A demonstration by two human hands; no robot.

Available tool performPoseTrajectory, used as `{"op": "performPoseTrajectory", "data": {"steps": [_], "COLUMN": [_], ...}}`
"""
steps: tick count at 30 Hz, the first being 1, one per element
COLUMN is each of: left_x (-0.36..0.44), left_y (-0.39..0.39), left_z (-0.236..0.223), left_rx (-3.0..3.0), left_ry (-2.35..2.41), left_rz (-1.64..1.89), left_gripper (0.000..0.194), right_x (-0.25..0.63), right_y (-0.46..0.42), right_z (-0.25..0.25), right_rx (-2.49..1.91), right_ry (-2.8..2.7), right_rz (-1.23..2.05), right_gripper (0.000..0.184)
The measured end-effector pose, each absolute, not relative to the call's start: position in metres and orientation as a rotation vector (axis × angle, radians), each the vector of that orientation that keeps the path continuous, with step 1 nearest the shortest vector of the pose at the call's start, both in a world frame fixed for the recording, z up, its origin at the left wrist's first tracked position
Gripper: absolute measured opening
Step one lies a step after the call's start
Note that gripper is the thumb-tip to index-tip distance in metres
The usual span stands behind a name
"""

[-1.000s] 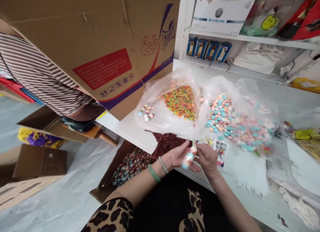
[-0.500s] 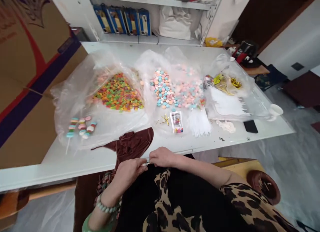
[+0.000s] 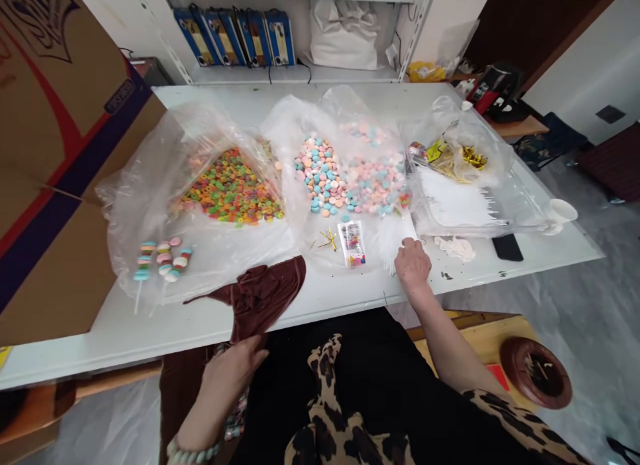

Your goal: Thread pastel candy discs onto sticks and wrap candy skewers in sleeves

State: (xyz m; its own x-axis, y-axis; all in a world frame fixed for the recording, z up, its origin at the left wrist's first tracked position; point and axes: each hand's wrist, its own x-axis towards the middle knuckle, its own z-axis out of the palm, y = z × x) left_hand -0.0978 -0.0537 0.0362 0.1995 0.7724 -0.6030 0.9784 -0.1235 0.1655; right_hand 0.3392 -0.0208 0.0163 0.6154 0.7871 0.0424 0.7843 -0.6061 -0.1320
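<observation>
My right hand point(image 3: 414, 261) is at the right side of a pile of thin white sticks point(image 3: 393, 241), fingers bent down and closed on the sticks' ends. How many are between the fingers is hidden. Below the table edge my left hand point(image 3: 233, 368) hovers by my lap, slightly blurred, thumb a little apart from the fingers, with nothing visible in it. Beneath it, partly covered, lie candy skewers point(image 3: 236, 421) on brown cloth. Beside the sticks is a small printed packet point(image 3: 353, 243), with gold twist ties point(image 3: 327, 238) to its left.
Clear plastic bags hold ring-shaped candies point(image 3: 235, 188) and pastel round candies point(image 3: 325, 175). Several finished-looking candy skewers point(image 3: 164, 257) lie at left. A brown cloth point(image 3: 265, 285) hangs over the front edge. A cardboard box point(image 3: 55, 251) stands left; a white cup point(image 3: 561, 213) stands right.
My hands were together at the table edge around a small item. Now the right hand has moved right to the white sticks and the left has dropped down and left over my lap.
</observation>
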Motion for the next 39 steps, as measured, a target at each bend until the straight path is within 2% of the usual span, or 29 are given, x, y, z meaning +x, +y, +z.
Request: {"op": "performPoseTrajectory", "data": {"steps": [3, 5, 8, 11, 15, 19, 21, 23, 25, 28, 31, 33, 35, 39], "left_x": [-0.054, -0.037, -0.031, -0.055, -0.124, -0.157, -0.148, -0.126, -0.095, -0.045, -0.006, 0.012, 0.026, 0.056], "left_y": [-0.039, -0.033, -0.018, 0.016, 0.062, 0.071, 0.066, 0.058, 0.05, 0.04, 0.034, 0.031, 0.028, 0.025], "left_z": [0.052, 0.055, 0.05, 0.041, 0.037, 0.034, 0.031, 0.028, 0.028, 0.032, 0.039, 0.042, 0.044, 0.043], "left_rx": [1.968, 1.923, 1.71, 1.516, 1.591, 1.636, 1.747, 1.877, 1.964, 2.006, 1.976, 1.938, 1.866, 1.526], "left_ry": [1.63, 1.605, 1.603, 1.81, 2.375, 2.513, 2.423, 2.219, 1.988, 1.686, 1.456, 1.339, 1.26, 1.124], "left_rz": [-0.313, -0.1, 0.32, 0.72, 0.562, 0.491, 0.615, 0.742, 0.845, 0.933, 0.928, 0.865, 0.775, 0.564], "left_gripper": [0.02, 0.017, 0.009, 0.008, 0.022, 0.027, 0.027, 0.024, 0.023, 0.02, 0.017, 0.017, 0.016, 0.016], "right_x": [0.343, 0.345, 0.335, 0.301, 0.245, 0.228, 0.236, 0.245, 0.252, 0.257, 0.263, 0.272, 0.283, 0.299], "right_y": [-0.021, -0.021, -0.016, -0.008, 0.0, 0.009, 0.015, 0.022, 0.028, 0.034, 0.035, 0.033, 0.03, 0.019], "right_z": [0.018, 0.022, 0.026, 0.023, 0.011, 0.009, 0.012, 0.013, 0.013, 0.009, 0.006, 0.005, 0.005, 0.013], "right_rx": [-2.74, -2.685, -2.439, -2.099, -1.804, -2.138, -2.393, -2.573, -2.64, -2.62, -2.557, -2.509, -2.462, -2.231], "right_ry": [-1.27, -1.252, -1.305, -1.518, -1.922, -1.808, -1.644, -1.622, -1.588, -1.387, -1.218, -1.185, -1.158, -1.015], "right_rz": [0.118, 0.054, -0.173, -0.115, -0.011, -0.025, 0.061, 0.172, 0.267, 0.459, 0.534, 0.52, 0.476, 0.357], "right_gripper": [0.025, 0.028, 0.026, 0.023, 0.024, 0.026, 0.028, 0.036, 0.047, 0.05, 0.044, 0.034, 0.025, 0.019]}}
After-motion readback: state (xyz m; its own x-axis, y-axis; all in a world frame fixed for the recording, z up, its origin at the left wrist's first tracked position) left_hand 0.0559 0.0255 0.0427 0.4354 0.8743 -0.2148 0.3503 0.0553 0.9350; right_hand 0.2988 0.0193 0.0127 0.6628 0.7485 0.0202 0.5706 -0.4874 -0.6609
